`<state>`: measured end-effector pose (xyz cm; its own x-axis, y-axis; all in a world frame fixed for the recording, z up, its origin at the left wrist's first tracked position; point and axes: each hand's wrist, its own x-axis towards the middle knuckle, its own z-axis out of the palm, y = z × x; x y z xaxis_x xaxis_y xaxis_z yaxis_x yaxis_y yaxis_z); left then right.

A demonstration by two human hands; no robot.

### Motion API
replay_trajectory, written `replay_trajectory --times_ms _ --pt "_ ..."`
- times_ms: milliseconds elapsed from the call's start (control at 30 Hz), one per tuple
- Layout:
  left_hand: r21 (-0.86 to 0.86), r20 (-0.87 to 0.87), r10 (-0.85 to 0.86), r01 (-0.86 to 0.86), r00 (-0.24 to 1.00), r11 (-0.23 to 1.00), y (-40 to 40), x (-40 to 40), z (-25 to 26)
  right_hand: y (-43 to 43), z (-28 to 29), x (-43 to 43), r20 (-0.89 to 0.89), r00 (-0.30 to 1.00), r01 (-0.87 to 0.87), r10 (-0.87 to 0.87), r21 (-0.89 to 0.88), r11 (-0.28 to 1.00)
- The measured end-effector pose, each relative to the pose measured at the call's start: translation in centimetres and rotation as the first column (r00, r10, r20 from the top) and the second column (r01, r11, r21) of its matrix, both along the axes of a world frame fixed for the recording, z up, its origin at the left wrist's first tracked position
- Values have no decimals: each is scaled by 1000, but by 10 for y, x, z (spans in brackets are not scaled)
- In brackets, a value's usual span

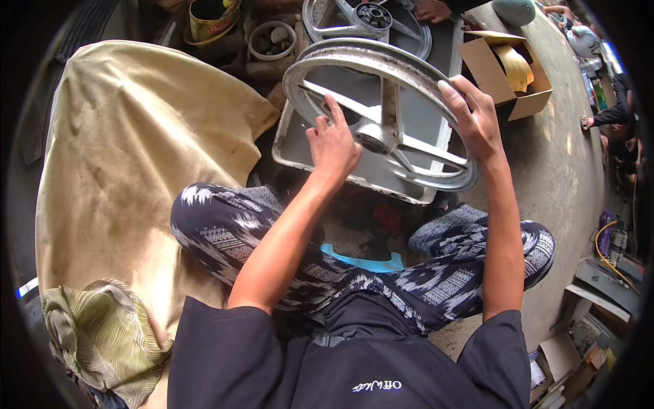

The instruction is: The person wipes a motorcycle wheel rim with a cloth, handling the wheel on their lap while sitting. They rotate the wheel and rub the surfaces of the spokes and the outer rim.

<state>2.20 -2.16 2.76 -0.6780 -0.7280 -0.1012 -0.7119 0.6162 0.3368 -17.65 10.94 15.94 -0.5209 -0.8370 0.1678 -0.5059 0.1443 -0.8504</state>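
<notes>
A silver spoked motorcycle wheel [380, 115] is tilted over a rectangular tub [443, 153] with a worn white rim and grey liquid inside. My right hand [477, 120] grips the wheel's rim at the right, thumb on the near face. My left hand [333, 138] is at a left spoke, index finger extended against it and the other fingers curled. Whether a small piece sits under those fingers cannot be made out. Dark grime marks the spoke edges and the hub [375, 142]. Farther back, a second silver wheel [370, 18] rests at the tub's far end.
Another person's hand [433, 10] touches the second wheel. A cardboard box [485, 66] holds yellow abrasive sheets [513, 66]. Tan cloth [143, 128] drapes something at left, with a patterned cloth [104, 337] on it. A white bucket [272, 41] and yellow container [212, 23] stand behind.
</notes>
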Motion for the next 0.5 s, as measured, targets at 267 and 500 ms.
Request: replay_trajectory --times_ms 267,500 --pt "86 -105 -28 37 994 996 24 0 4 1 -2 -4 -34 999 9 -8 26 1000" --pt "193 -133 -64 89 989 977 33 -9 9 0 -4 -7 1 999 38 -38 39 999"
